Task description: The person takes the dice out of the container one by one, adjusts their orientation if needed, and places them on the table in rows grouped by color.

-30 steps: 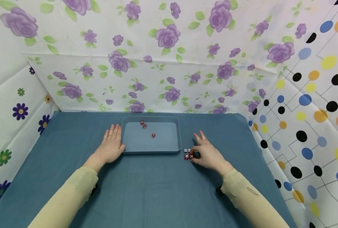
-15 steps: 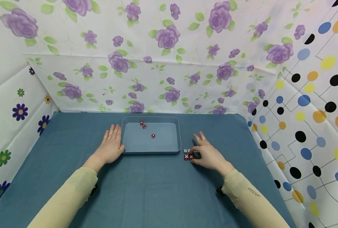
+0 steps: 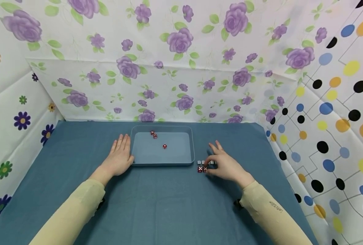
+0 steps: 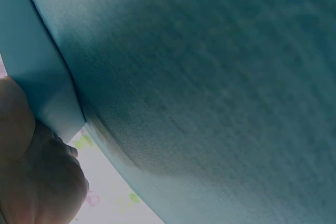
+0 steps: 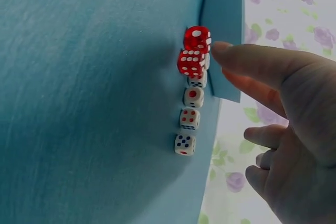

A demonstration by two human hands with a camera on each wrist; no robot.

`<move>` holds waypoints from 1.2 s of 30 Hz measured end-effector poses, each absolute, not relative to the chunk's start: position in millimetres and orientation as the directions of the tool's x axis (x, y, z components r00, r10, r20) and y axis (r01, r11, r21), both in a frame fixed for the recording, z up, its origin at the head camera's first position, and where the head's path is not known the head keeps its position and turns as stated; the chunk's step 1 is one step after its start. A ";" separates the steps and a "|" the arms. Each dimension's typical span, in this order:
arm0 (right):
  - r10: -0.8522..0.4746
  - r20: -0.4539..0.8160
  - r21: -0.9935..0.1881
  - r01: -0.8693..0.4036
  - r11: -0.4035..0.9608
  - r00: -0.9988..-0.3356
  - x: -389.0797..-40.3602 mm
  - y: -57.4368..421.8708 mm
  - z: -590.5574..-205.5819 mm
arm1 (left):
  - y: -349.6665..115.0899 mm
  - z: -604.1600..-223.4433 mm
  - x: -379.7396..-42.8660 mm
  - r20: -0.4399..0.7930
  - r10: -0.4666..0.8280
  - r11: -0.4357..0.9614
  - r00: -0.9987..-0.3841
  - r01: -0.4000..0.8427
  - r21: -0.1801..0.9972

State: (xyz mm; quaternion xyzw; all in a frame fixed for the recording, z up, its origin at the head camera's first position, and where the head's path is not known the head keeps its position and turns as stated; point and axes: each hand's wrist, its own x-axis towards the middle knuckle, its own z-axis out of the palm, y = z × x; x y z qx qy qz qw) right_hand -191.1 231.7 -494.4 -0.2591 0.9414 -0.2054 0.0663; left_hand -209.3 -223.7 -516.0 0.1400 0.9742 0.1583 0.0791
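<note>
- Left hand (image 3: 117, 158): fingers straight, at the left side of the tray (image 3: 163, 164).
- Right hand (image 3: 227, 166): thumb and forefinger parted, beside two red dice (image 5: 191, 63); contact unclear.
- White dice (image 5: 189, 119) line up behind.
- Tray dice (image 3: 164, 146): three, red.

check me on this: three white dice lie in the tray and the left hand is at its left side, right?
Not quite, the colour is off: the three dice lying in the tray are red, as the head view shows. The left hand is at its left side, as you said.
</note>
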 end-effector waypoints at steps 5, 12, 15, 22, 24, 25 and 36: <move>-0.502 -0.036 -0.474 -0.427 0.770 -0.864 -189.2 228.6 -494.4 | -223.7 -517.2 -206.5 -0.111 0.300 0.914 -0.947 0.253 0.317; -0.498 -0.007 -0.524 -0.421 0.740 -0.867 -190.4 223.4 -493.5 | -222.9 -514.8 -206.0 -0.101 0.313 0.908 -0.944 0.267 0.324; -0.495 0.017 -0.538 -0.426 0.728 -0.868 -195.1 216.3 -490.0 | -222.9 -513.1 -208.0 -0.109 0.314 0.910 -0.943 0.266 0.318; -0.499 0.047 -0.548 -0.440 0.711 -0.866 -206.7 190.1 -488.5 | -223.4 -512.2 -213.1 -0.111 0.307 0.912 -0.945 0.258 0.318; -0.495 0.043 -0.546 -0.435 0.716 -0.868 -209.3 180.8 -489.9 | -223.4 -512.2 -213.0 -0.111 0.305 0.913 -0.946 0.258 0.315; -0.493 0.045 -0.545 -0.435 0.717 -0.869 -210.6 175.9 -490.6 | -223.3 -512.1 -212.8 -0.110 0.304 0.914 -0.946 0.257 0.314; -0.464 0.060 -0.509 -0.427 0.748 -0.884 -224.0 118.3 -496.7 | -223.9 -514.8 -208.4 -0.105 0.297 0.915 -0.949 0.251 0.316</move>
